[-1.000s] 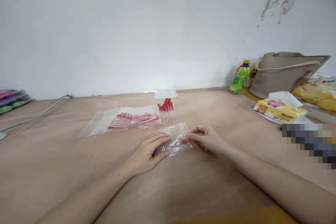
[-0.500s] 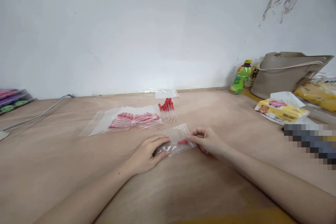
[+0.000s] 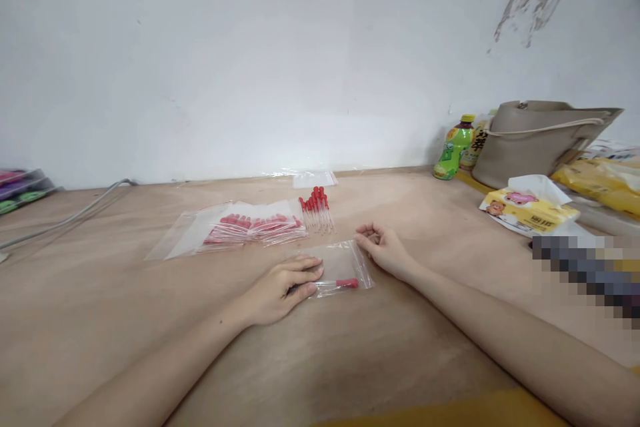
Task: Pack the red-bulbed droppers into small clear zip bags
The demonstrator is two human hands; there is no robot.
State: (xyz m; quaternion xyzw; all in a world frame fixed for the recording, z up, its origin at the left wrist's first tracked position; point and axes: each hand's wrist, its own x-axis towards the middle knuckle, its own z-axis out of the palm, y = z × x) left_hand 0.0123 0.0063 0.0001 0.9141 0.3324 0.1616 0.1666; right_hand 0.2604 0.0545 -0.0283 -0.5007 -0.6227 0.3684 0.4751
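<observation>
A clear zip-lock bag lies on the brown table top, with a red-bulbed dropper inside along its near edge. My left hand holds the bag's left end against the table, thumb and fingers on the plastic; the dropper's thin end runs towards the thumb. Just beyond the bag's top right corner, my right hand is lifted with loosely bent fingers apart and nothing visible in them. Behind the bag, several loose red-bulbed droppers lie in a bunch. To their left is a spread of filled bags.
Flat clear bags lie by the wall. At the right stand a green drink bottle and a beige bag, with a yellow tissue pack in front. A grey cable and colourful packs are at the left.
My right hand has let go of the bag's right edge and moved up and away. The dropper now lies lower in the bag, more fully visible. My left hand stays on the bag.
</observation>
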